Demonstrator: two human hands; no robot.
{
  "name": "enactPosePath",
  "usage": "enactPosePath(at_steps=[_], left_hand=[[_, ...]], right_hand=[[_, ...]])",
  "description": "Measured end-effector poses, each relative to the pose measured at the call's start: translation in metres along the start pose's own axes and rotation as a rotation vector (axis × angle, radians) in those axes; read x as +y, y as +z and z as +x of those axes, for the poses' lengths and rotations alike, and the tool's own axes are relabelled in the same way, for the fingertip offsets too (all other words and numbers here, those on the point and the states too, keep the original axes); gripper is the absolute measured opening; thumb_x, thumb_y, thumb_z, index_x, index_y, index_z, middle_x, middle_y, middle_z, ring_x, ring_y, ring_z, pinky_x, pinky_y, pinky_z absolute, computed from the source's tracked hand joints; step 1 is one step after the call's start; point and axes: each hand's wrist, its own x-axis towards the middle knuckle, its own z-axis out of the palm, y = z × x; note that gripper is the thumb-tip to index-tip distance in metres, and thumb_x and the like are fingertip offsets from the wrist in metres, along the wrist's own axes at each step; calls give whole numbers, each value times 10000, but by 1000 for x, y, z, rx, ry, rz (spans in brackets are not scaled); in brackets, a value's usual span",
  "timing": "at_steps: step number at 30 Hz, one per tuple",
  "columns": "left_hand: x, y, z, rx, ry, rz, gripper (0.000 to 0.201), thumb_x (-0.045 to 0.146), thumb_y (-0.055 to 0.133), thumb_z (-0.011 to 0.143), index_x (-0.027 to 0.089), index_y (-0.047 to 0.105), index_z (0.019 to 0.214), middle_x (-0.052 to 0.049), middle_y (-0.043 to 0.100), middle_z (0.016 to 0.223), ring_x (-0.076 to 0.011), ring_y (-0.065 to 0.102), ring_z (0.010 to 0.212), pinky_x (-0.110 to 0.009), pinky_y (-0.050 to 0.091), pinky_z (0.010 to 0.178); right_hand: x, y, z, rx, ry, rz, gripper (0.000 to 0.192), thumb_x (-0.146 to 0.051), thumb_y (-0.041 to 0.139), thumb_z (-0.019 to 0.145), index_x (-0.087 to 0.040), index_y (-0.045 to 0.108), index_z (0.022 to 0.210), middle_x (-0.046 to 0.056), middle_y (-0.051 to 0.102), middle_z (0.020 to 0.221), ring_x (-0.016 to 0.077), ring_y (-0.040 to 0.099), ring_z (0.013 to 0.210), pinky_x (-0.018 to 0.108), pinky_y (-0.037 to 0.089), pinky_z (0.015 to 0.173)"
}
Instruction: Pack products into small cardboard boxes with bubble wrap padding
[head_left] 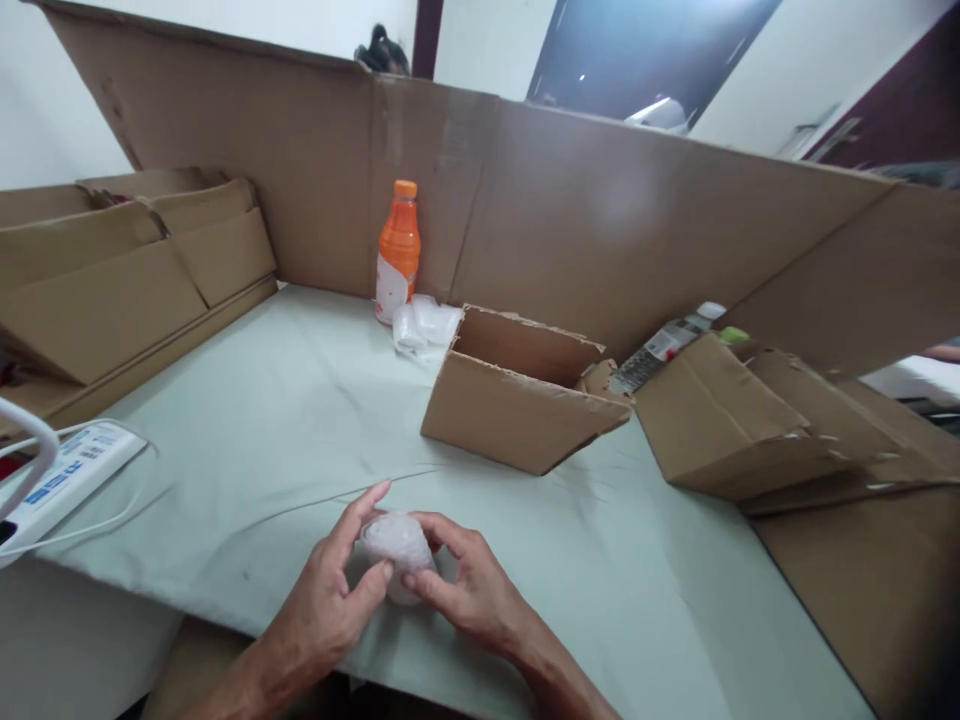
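Plastic bundle (397, 555): a small, crumpled, translucent white wad sat at the near edge of the table, held between both hands just above the cloth.
Left hand (330, 600): its thumb and fingers were curled around the left side of the bundle, gripping it, with the forefinger stretched over the top.
Right hand (469, 590): its fingers were closed on the right side of the same bundle, the fingertips touching those of the other hand.
Table (285, 430): it was covered in a pale green cloth with light creases.
Power strip (64, 480): white, it lay at the near left edge of the table, with a white cable beside it.
Open box (517, 405): a small cardboard box stood in the middle of the table, beyond the hands, its flap torn.
Flattened cartons (757, 430): they lay to the right of the box, with a bottle (664, 350) on its side behind them.
Plastic pile (424, 328): more clear wraps lay far off, just left of the box.
Orange bottle (397, 250): it stood upright beside that pile, against the far cardboard wall (600, 210).
Folded cardboard (127, 280): it was stacked at the far left.
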Motion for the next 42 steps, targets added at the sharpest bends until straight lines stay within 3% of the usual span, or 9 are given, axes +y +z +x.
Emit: enactPosePath(at_steps=[6, 12, 18, 23, 26, 33, 36, 39, 42], left_hand=[[-5, 13, 11, -56, 258, 288, 656, 179, 485, 900, 228, 311, 1530, -149, 563, 1434, -276, 589, 1273, -421, 537, 1025], [26, 5, 39, -157, 523, 467, 798, 195, 578, 845, 294, 205, 1544, -135, 598, 1373, -285, 618, 1225, -467, 550, 1005], [98, -3, 113, 156, 900, 582, 664, 152, 559, 867, 200, 335, 1490, -155, 526, 1420, -288, 491, 1332, -496, 431, 1115], [107, 17, 161, 203, 1071, 715, 588, 14, 493, 845, 124, 423, 1418, -147, 630, 1281, -286, 534, 1277, -480, 455, 1068], [92, 26, 151, 187, 1158, 692, 498, -28, 492, 840, 126, 528, 1312, -96, 710, 1068, -264, 580, 1192, -480, 441, 1059], [73, 31, 111, 233, 1165, 582, 336, -31, 549, 828, 174, 648, 1076, -41, 746, 933, -259, 550, 1264, -511, 320, 1147], [72, 33, 107, 205, 1157, 530, 330, -35, 525, 836, 183, 660, 1043, -34, 745, 898, -247, 550, 1282, -482, 326, 1150], [70, 33, 102, 183, 1156, 501, 312, -22, 518, 852, 181, 665, 1038, -37, 745, 901, -246, 540, 1296, -469, 316, 1161], [69, 31, 99, 163, 1159, 479, 305, -15, 514, 858, 179, 664, 1040, -34, 745, 906, -242, 534, 1300, -461, 305, 1171]], right_hand=[[15, -2, -12, 50, 31, -247, 674, -192, 654, 767, -238, 500, 1421, 74, 660, 1312, 255, 641, 1058, 399, 485, 965], [14, -19, -21, 219, -66, -139, 418, -217, 577, 850, -247, 612, 1265, 45, 726, 1114, 221, 665, 976, 340, 528, 886], [7, -38, -26, 403, -31, -130, 137, -291, 609, 883, -217, 655, 989, 11, 698, 858, 179, 652, 787, 263, 529, 734], [4, -54, -34, 503, -163, -314, 125, -276, 644, 883, -239, 701, 988, 32, 740, 924, 198, 692, 835, 295, 558, 777], [-7, -72, -48, 653, -218, -442, 141, -304, 677, 876, -258, 718, 1003, 36, 755, 917, 209, 709, 805, 318, 588, 754], [-62, -127, -64, 1258, -231, -641, 375, -430, 780, 801, -221, 709, 1103, 47, 771, 872, 202, 700, 700, 297, 594, 641], [-83, -149, -40, 1121, -282, -791, 315, -436, 724, 851, -218, 717, 1078, 52, 763, 925, 205, 696, 767, 325, 585, 704], [-94, -162, -4, 806, -379, -1052, 187, -316, 589, 943, -225, 709, 1053, 60, 752, 1020, 222, 683, 892, 368, 540, 804], [-94, -161, 35, 531, -311, -1405, 161, -172, 551, 924, -210, 702, 965, 72, 753, 925, 236, 660, 859, 377, 472, 791]])
